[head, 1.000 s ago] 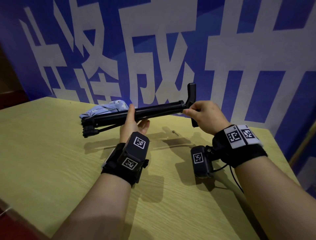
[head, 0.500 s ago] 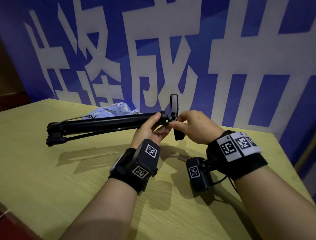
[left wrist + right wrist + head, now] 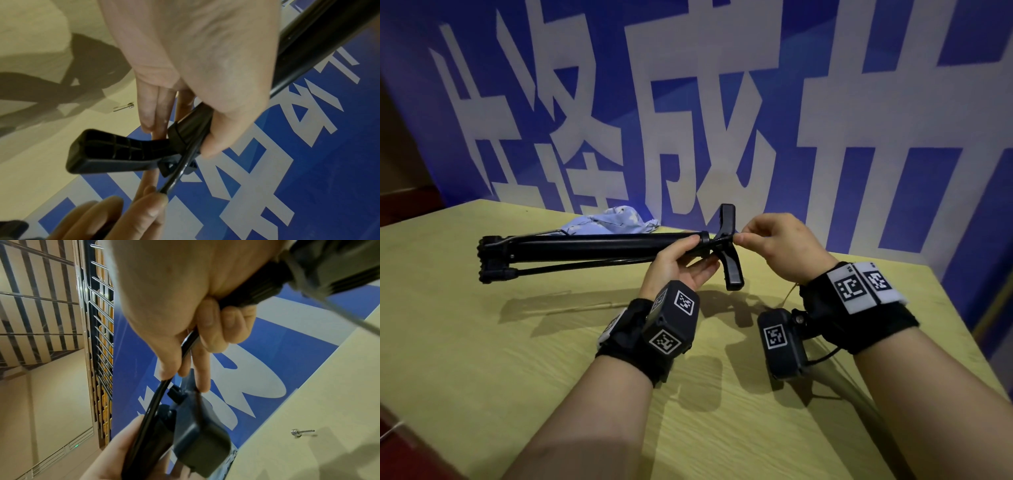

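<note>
**A:** What is being handled, and where is it kept?

**B:** A long black cylindrical tube [image 3: 602,245] is held roughly level, lifted clear of the pale yellow wooden table [image 3: 482,342], on which its shadow is cast. A black ribbed plastic T-shaped handle [image 3: 729,253] is fitted at the tube's right end, and a knobbed black foot [image 3: 489,260] at its left.

**A:** How is the left hand [image 3: 678,263] set?

**B:** The tube is gripped by it just beside the handle. The thumb is laid over the top and the fingers are brought up from underneath, so that the tube is enclosed.

**A:** And the right hand [image 3: 784,246]?

**B:** The end of a thin black hose [image 3: 167,184] is pinched between its thumb and forefinger, just to the right of the point where handle and tube are joined. The other fingers are curled in towards the palm. The hose is run along the underside of the tube from the foot, and it is pressed against the tube under the left thumb.

**A:** What else can be made out?

**B:** A small silver pin [image 3: 302,432] is seen lying on the table, apart from both hands. A crumpled light-blue patterned cloth [image 3: 609,221] is spread at the far edge, behind the tube. The table is backed by a blue banner with large white characters [image 3: 722,102].
</note>
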